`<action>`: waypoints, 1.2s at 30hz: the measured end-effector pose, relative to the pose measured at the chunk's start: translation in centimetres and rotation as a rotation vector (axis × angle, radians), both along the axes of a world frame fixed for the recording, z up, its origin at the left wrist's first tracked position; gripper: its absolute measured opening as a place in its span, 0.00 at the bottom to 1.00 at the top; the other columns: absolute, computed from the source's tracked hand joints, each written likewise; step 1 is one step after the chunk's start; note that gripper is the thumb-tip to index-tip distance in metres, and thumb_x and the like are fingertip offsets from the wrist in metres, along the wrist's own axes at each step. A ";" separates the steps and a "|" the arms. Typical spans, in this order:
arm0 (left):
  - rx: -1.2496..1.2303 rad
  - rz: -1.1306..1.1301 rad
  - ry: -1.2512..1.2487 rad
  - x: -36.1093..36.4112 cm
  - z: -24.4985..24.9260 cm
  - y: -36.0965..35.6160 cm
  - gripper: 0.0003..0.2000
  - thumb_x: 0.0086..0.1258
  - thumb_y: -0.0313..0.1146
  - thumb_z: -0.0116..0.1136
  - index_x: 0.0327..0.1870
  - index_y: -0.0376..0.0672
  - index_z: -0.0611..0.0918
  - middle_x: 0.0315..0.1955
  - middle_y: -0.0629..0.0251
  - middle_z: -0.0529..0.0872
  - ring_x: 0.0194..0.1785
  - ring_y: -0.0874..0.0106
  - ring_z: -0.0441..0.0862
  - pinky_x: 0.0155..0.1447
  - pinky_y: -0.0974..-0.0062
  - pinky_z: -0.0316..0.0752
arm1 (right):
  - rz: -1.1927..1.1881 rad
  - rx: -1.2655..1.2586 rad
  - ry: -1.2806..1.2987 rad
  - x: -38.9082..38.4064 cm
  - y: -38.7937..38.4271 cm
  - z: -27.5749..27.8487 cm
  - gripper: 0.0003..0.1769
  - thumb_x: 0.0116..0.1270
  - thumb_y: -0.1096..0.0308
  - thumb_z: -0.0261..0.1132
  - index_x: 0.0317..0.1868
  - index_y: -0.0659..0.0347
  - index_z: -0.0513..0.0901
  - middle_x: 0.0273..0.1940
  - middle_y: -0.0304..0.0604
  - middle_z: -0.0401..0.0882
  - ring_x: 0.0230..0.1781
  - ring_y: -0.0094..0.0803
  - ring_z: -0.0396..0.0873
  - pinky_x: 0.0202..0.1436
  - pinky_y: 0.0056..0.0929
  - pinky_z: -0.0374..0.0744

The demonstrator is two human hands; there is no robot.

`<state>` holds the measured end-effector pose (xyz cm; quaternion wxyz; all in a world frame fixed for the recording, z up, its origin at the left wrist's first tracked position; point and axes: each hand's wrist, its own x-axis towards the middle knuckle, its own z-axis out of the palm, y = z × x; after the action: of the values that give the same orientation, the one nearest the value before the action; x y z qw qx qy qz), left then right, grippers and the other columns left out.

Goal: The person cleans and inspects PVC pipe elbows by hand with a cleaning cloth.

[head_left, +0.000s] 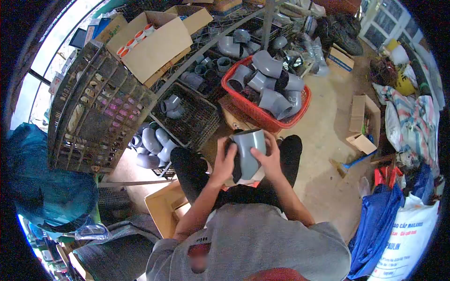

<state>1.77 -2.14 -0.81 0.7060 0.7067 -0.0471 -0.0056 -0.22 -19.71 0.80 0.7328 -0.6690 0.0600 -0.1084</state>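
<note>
A grey plastic pipe elbow (248, 152) is held upright in front of my lap, between both hands. My left hand (225, 161) grips its left side, where a dark patch of something I cannot make out runs along the elbow. On the other side my right hand (267, 157) wraps the fitting, thumb lying across its front. Just beyond my knees stands a red plastic basket (304, 105), heaped with several grey elbows (275, 103). To its left, a black crate (201, 124) contains a grey pipe fitting (172, 105).
More grey elbows (152, 140) are piled by my left knee. An open cardboard box (157, 49) sits upper left above a large dark crate (101, 107). A small carton (363, 122), a blue-handled brush (349, 165) and a white sack (398, 243) are on the right.
</note>
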 end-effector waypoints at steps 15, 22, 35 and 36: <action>-0.532 0.159 0.028 -2.3 4.3 -1.3 0.28 0.86 0.49 0.42 0.75 0.37 0.65 0.69 0.57 0.73 0.71 0.60 0.72 0.77 0.63 0.63 | -0.160 0.046 -0.326 0.0 4.7 2.1 0.66 0.46 0.58 0.87 0.80 0.60 0.53 0.73 0.53 0.62 0.72 0.45 0.67 0.75 0.43 0.69; -0.888 -0.010 0.532 -2.1 2.4 -0.5 0.29 0.82 0.58 0.43 0.70 0.43 0.75 0.64 0.60 0.81 0.69 0.61 0.76 0.74 0.57 0.68 | -0.153 -0.339 -0.489 -0.6 3.3 -0.4 0.71 0.45 0.59 0.86 0.80 0.64 0.44 0.72 0.56 0.62 0.73 0.46 0.67 0.77 0.47 0.64; 0.720 -0.352 -0.313 -2.7 3.5 2.4 0.24 0.66 0.48 0.70 0.54 0.37 0.82 0.46 0.45 0.86 0.52 0.49 0.84 0.61 0.56 0.76 | -0.028 0.683 0.290 1.1 3.6 3.0 0.37 0.73 0.50 0.68 0.72 0.62 0.65 0.62 0.49 0.74 0.60 0.39 0.76 0.64 0.41 0.77; 0.692 -0.417 -0.328 -1.8 5.4 2.6 0.25 0.66 0.48 0.69 0.54 0.37 0.82 0.46 0.46 0.86 0.52 0.48 0.84 0.61 0.55 0.76 | -0.056 0.554 0.309 1.2 4.3 3.6 0.33 0.74 0.48 0.65 0.69 0.60 0.67 0.59 0.48 0.75 0.57 0.38 0.77 0.62 0.42 0.78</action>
<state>-0.06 0.46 4.59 0.3946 0.8686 -0.2955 -0.0512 1.00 -15.39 4.39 0.8661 -0.4506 0.2162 -0.0049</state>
